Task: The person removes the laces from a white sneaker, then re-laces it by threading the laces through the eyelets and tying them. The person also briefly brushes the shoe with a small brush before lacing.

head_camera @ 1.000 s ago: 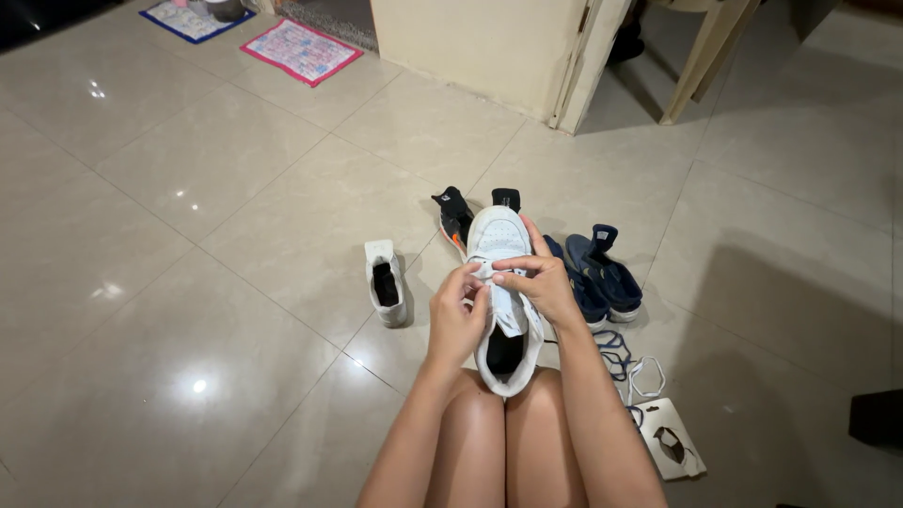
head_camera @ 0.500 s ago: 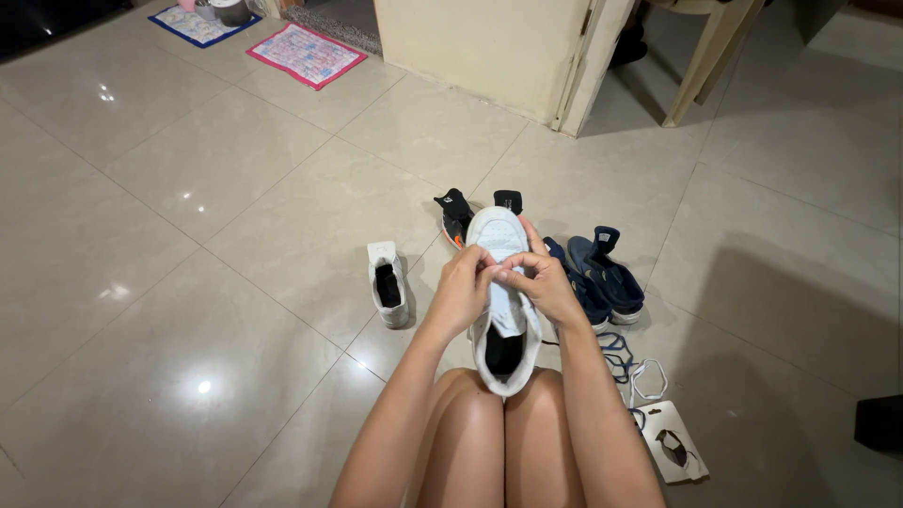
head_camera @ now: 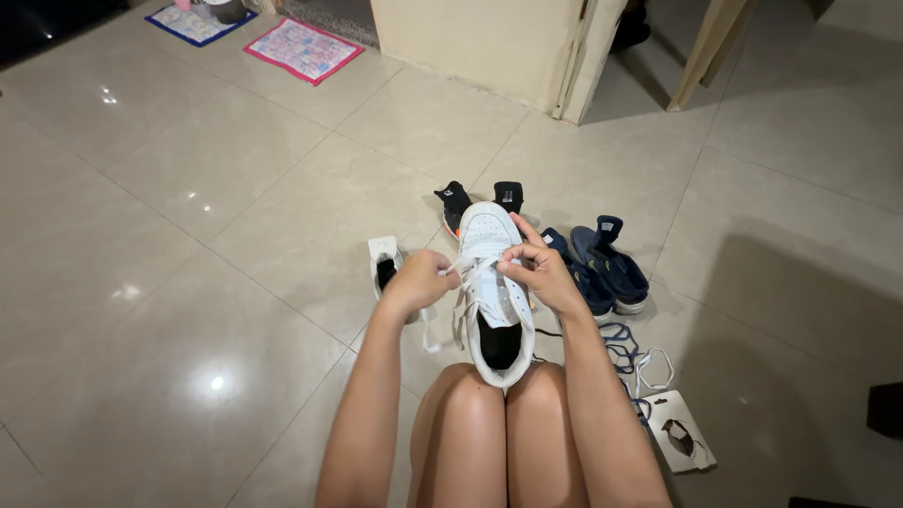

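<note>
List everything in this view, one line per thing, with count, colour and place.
white sneaker: 1, white, resting on the knees, toe pointing away
white shoelace: 1, white, pulled sideways from the sneaker's eyelets, loose end hanging at left
second white sneaker: 1, white with dark inside, on the floor behind the left hand
black sneakers: 2, black with orange, floor beyond the held sneaker
navy sneakers: 2, navy, floor at right
loose laces: a few, blue and white, floor at right
card packet: 1, white, floor at lower right
floor mats: 2, pink-edged and blue-edged, top left
tiled floor: beige, glossy
left hand: pinching the lace
right hand: pinching the lace
</note>
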